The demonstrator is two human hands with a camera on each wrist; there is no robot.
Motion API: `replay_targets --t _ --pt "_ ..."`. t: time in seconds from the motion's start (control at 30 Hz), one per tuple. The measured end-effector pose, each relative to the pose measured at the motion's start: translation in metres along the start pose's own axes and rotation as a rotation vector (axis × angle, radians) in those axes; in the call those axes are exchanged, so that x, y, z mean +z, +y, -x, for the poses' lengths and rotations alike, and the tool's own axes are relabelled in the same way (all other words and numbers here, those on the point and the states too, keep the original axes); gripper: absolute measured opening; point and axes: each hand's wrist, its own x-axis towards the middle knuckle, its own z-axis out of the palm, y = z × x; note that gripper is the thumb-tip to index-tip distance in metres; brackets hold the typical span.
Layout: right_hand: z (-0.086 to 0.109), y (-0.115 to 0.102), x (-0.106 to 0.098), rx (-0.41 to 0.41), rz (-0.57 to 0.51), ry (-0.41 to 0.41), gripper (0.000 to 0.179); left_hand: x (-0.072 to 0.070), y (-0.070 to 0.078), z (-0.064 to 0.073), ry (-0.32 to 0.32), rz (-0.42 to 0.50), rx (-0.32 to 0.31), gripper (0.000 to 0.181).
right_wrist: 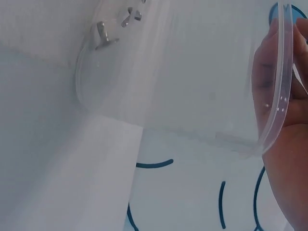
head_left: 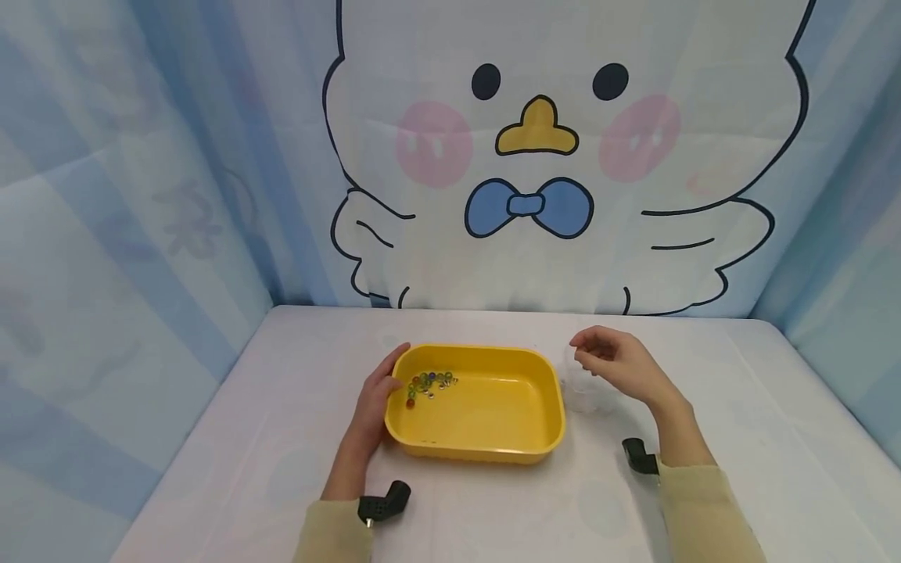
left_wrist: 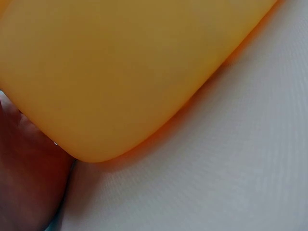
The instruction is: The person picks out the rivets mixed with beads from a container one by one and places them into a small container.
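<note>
My left hand (head_left: 371, 403) grips the left side of a yellow plastic tray (head_left: 486, 452), its thumb over the rim. Inside the tray, towards the left, lie several glass marbles (head_left: 425, 381) in green, amber and blue, with small shiny bits among them. To the right of the tray, my right hand (head_left: 622, 366) holds a clear plastic container (right_wrist: 202, 86) by its rim, just above the table. Small silvery metal pieces (right_wrist: 103, 37) sit at the container's far end in the right wrist view; their exact kind is unclear. The left wrist view shows mainly the tray's outer wall (left_wrist: 110, 86).
A pale cloth covers the table (head_left: 479, 516). Behind it hangs a curtain (head_left: 535, 274) printed with a cartoon bird, and further curtains stand on both sides. Each wrist carries a black camera mount (head_left: 385, 504).
</note>
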Motion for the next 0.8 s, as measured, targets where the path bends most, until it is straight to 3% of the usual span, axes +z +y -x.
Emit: replay_targets --t 0.37,0.8 --pt "-0.014 -0.012 0.009 -0.051 0.024 -0.036 0.021 0.001 0.0 0.001 -0.004 -0.021 0.008 0.066" --pt "-0.036 -0.046 0.014 -0.114 0.053 -0.104 0.02 0.001 -0.001 0.0 -0.008 0.01 -0.001 0.066"
